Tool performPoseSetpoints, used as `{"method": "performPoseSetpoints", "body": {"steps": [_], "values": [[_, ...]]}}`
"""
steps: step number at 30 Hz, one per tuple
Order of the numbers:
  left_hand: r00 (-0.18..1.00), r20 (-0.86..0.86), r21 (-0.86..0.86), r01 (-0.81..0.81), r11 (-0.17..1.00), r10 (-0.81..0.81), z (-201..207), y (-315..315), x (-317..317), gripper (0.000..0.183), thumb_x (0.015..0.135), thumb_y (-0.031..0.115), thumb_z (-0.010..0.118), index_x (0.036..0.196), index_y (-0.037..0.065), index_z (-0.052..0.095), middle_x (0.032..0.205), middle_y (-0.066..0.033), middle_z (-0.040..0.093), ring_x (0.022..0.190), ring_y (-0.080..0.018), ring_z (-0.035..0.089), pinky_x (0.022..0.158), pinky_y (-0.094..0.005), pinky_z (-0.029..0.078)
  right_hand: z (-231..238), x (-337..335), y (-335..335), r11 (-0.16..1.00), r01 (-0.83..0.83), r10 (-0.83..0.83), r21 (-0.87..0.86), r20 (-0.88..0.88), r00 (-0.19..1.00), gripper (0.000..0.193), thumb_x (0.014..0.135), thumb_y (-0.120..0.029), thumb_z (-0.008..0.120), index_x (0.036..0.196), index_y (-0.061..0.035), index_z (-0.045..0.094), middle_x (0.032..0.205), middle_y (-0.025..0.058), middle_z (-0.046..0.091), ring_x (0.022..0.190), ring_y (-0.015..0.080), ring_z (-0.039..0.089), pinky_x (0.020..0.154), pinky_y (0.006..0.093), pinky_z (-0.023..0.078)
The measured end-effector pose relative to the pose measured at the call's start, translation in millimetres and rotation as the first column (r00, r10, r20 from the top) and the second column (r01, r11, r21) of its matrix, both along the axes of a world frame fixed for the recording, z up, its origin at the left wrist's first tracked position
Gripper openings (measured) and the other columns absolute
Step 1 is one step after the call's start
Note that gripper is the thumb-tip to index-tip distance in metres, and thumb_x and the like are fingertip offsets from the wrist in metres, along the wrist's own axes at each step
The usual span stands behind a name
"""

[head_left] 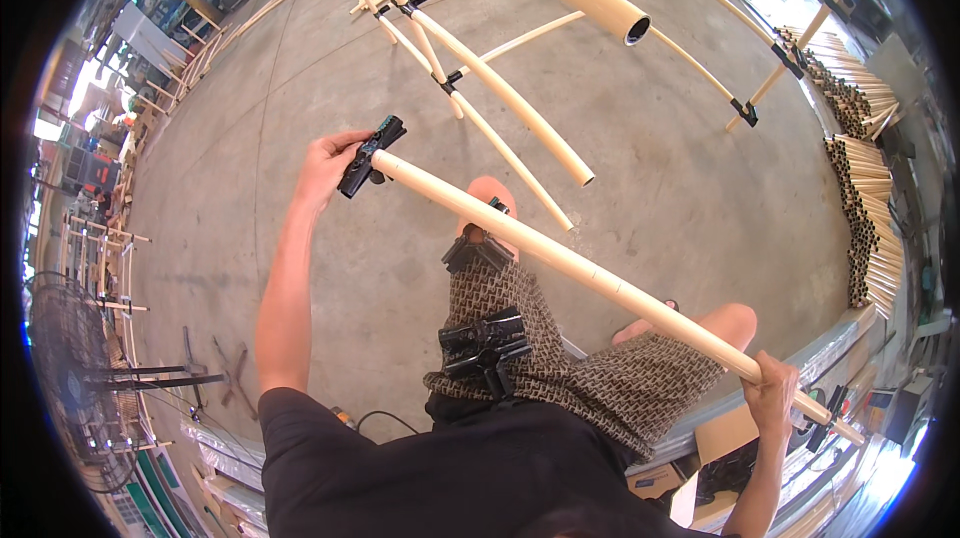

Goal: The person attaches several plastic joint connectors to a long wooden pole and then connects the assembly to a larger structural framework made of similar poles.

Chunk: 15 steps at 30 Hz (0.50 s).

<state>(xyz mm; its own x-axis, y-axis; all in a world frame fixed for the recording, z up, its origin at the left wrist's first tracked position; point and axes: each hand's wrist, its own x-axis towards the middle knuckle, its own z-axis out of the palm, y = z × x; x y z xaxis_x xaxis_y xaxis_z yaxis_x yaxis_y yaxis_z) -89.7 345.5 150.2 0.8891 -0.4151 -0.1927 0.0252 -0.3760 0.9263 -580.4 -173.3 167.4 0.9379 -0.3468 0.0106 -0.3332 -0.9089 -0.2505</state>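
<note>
A long cream pipe (560, 240) slants across in front of me, from upper left to lower right. My left hand (330, 166) grips a black pipe joint (371, 157) at its upper-left end. Farther down the pipe, my right hand (772, 390) is wrapped around it. Beyond that hand, another black joint (828, 418) sits close to the lower-right end. Several loose black joint pieces (485, 346) rest on my lap, and more (478, 248) lie by my knee. Short marks show along the pipe.
A frame of cream pipes (520, 123) with black joints stands ahead, one thick pipe end (632, 26) jutting toward me. Pipe stacks (862, 208) line the right side. At lower right is an open cardboard box (722, 435) of black parts. A fan (75, 378) stands at left.
</note>
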Motion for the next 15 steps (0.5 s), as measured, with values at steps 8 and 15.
{"method": "performPoseSetpoints", "body": {"steps": [8,15], "values": [[0.985,-0.087,0.06,0.155,0.986,-0.149,11,-17,-24,0.055,0.087,0.009,0.071,0.137,-0.003,0.054,0.119,-0.009,0.066,0.108,-0.0155,0.062,0.096,-0.0314,0.048,0,6,9,1.0,0.03,-0.03,0.001,0.012,0.999,0.021,0.072,-0.007,0.073,0.074,-0.0028,0.052,0.067,0.0187,0.056,0.064,0.0424,0.056,0.057,0.0468,0.04],[0.986,-0.155,-0.173,0.034,0.984,-0.061,-16,-41,-22,0.057,0.075,-0.008,0.075,0.13,-0.005,0.059,0.116,-0.0132,0.067,0.105,-0.0175,0.064,0.095,-0.0311,0.052,20,22,27,0.986,0.088,-0.099,0.144,0.075,0.992,0.022,0.072,-0.008,0.074,0.075,-0.0022,0.053,0.068,0.0208,0.054,0.064,0.044,0.055,0.056,0.0461,0.04]]}}
